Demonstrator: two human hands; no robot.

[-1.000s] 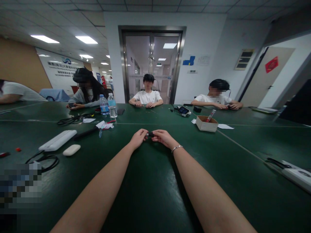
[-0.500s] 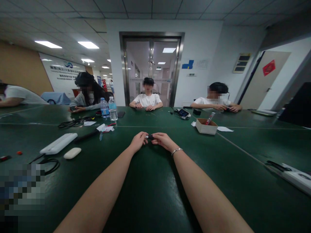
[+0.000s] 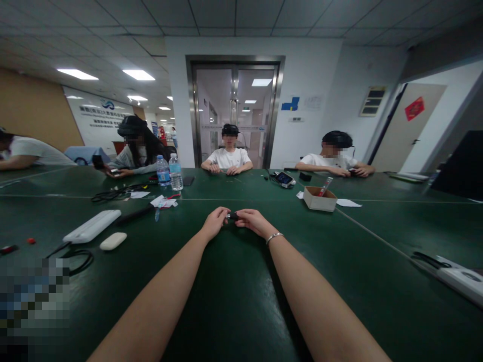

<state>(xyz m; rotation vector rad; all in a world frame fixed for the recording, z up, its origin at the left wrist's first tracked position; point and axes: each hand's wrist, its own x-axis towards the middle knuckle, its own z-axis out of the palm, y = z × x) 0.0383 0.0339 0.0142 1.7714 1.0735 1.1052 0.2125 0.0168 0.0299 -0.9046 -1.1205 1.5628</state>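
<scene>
Over the green tabletop (image 3: 226, 301), the left hand (image 3: 216, 223) and right hand (image 3: 256, 222) pinch opposite ends of a small black-and-silver object (image 3: 233, 216) between their fingertips, a grip that works best light, level and aligned.

The lone view looks from the wearer's head, forward and down along both forearms (image 3: 162, 286). The green surface (image 3: 236, 286) lies close below, glass doors (image 3: 215, 108) well beyond
</scene>
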